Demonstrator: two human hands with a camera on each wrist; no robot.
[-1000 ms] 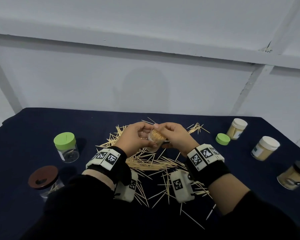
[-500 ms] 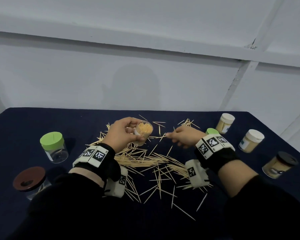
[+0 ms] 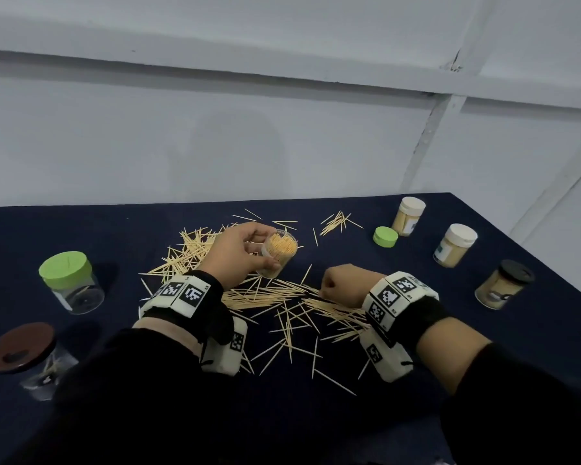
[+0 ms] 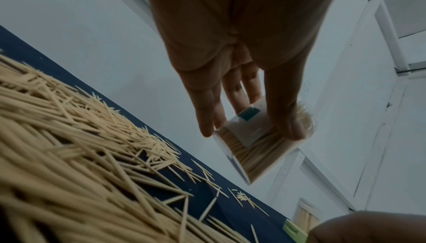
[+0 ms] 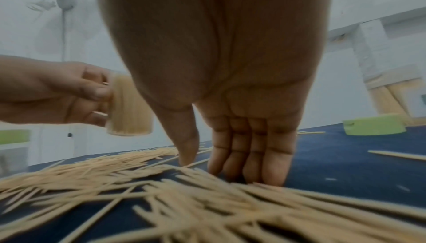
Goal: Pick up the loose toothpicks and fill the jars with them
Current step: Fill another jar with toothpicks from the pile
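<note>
brown-lid jar (image 3: 24,357): sitting nearest on the left, clear sides, looking like just a few sticks lying in the bottom, hard to tell how many.
loose toothpicks (image 3: 282,297): pale wooden sticks with pointed ends, lying scattered in a messy pile on the dark blue cloth (image 3: 81,229) mid-table, way too many to count; a small separate clump (image 3: 337,221) is sitting further back.
right hand (image 3: 344,285): resting down on the pile, fingers (image 5: 251,157) reaching straight down with the tips touching the sticks and the thumb close alongside. No stick is visibly pinched between them.
green-lid jar (image 3: 69,281): standing on the left behind the brown one, looking pretty much empty, a slit showing in the lid.
left hand (image 3: 240,253): holding the open jar (image 3: 277,255) up off the cloth above the pile, thumb and fingers wrapping around its clear sides.
open jar contents: packed tight with toothpicks standing on end, tipped a bit toward the right, label (image 4: 250,124) showing on the wall in the left wrist view.
black-lid jar (image 3: 503,288): standing at the right edge, full of sticks.
white-lid jars: two of them, one (image 3: 455,245) and one further back (image 3: 408,216), both filled.
loose green lid (image 3: 385,236): lying flat by the far white-lid jar.
jar count: six total, one lidless.
</note>
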